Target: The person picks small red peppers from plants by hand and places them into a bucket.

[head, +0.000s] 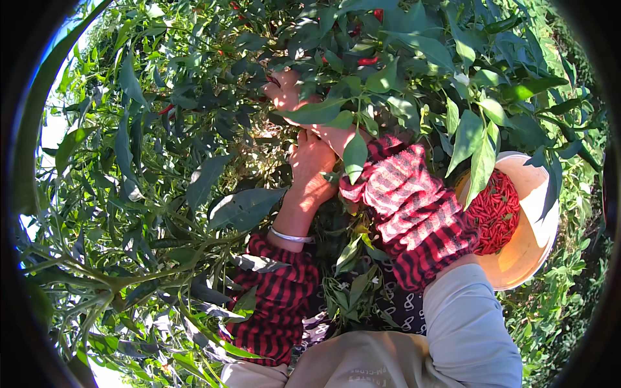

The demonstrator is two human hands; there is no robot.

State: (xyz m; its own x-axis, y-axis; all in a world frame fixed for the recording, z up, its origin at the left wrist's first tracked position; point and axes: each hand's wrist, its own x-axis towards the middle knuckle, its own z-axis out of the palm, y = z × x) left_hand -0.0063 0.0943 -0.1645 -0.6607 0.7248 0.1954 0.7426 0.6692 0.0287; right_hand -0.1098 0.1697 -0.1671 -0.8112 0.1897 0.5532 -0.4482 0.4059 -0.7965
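Observation:
My left hand, with a silver bracelet at its wrist, is among the chili plants at the centre, its fingertips close under my right forearm. My right hand reaches further up into the leaves; a dark red chili pepper shows at its fingers, which are partly hidden by shade and foliage. Red chili peppers hang in the plants just above and to the right. A pale round bucket with many picked red chilies stands to the right of my right sleeve.
Dense chili foliage surrounds both arms, and a thick branching stem spreads at the lower left. Large leaves overhang the bucket's rim. Cut or loose leafy sprigs lie over the patterned dark cloth at my lap.

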